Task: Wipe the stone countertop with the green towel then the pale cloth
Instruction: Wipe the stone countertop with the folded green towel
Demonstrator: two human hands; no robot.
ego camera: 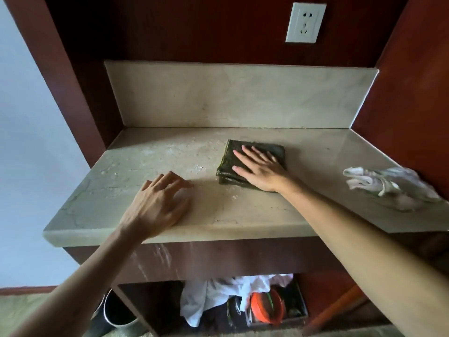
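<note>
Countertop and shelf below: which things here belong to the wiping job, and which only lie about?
Belong to the job:
stone countertop
green towel, under the flat right hand
pale cloth, lying crumpled at the right end
left hand, resting on the stone

Only lying about:
wall socket
white cloths on the lower shelf
orange lid

pale beige stone countertop (243, 215) with matching backsplash, folded dark green towel (262, 149) near centre, crumpled pale cloth (393, 188) at right, white specks at left
</note>
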